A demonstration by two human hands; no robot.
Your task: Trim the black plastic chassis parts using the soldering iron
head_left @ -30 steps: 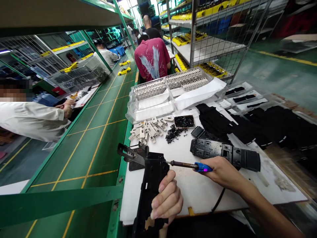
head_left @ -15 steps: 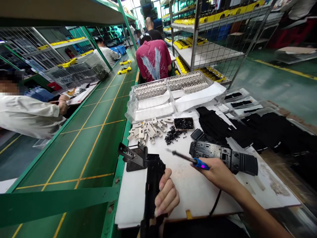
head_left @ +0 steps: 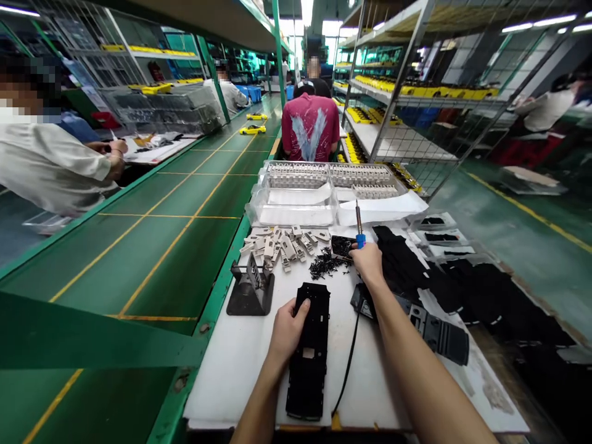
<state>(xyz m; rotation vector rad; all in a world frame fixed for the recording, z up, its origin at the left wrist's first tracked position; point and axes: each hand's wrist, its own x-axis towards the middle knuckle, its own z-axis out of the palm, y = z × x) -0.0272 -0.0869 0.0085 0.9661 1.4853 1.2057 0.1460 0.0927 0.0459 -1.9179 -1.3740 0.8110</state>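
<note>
My left hand [head_left: 287, 325] grips a long flat black plastic car base [head_left: 311, 370] by its left edge, thumb on top; the base has a small rectangular opening. My right hand [head_left: 369, 262] is closed round the blue handle of a soldering iron [head_left: 359, 223], its tip pointing up and away. The fingers of that hand are at the right edge of a small box [head_left: 341, 245] of tiny black parts; whether they touch any is hidden. A loose pile of the same black parts [head_left: 324, 265] lies beside the box. The iron's cord [head_left: 350, 357] hangs down to the table edge.
A black metal iron stand [head_left: 252, 293] is at left, near a heap of beige plastic pieces [head_left: 280, 243]. Clear trays [head_left: 296, 216] stand behind. Another black car base [head_left: 437, 336] lies under my right forearm, beside black cloth pieces [head_left: 462, 283]. A green conveyor [head_left: 185, 246] runs along the left.
The black car base has turned from edge-on to flat, facing up. My right hand has moved forward to the box, and the soldering iron has swung from pointing left to pointing up.
</note>
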